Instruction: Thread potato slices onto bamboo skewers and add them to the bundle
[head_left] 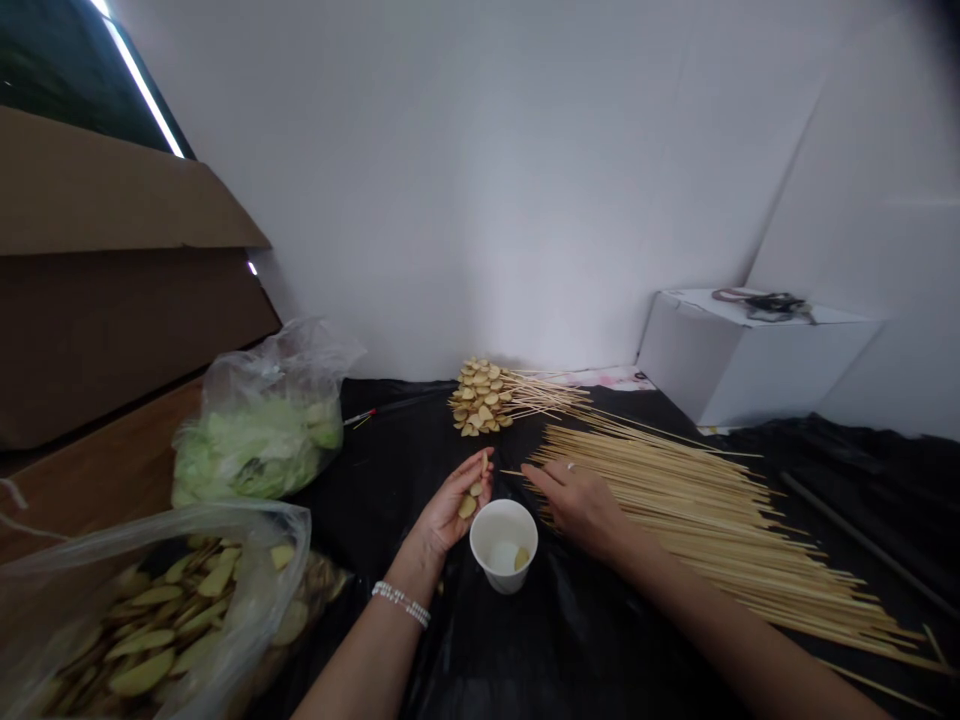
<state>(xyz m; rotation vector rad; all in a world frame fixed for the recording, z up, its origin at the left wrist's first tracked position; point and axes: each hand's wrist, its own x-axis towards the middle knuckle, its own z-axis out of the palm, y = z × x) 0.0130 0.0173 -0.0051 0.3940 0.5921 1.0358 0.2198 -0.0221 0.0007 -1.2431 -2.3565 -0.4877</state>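
My left hand (454,503) is closed around a few potato slices (468,506), which show at its palm and fingertips. To its right, my right hand (583,502) rests over the near-left end of a wide pile of bamboo skewers (682,520). The thin tip of one bamboo skewer (511,472) pokes out leftward from its fingers, pointing at my left hand; the rest of that skewer is hidden by the hand. Between and just below both hands stands a white paper cup (503,545) with a yellowish slice (521,558) inside.
Behind my hands lies a stack of skewers loaded with slices (480,397). At left are an open plastic bag of potato slices (157,620), a bag of pale green vegetable (251,450) and a cardboard box (120,330). A white box (772,365) stands at back right.
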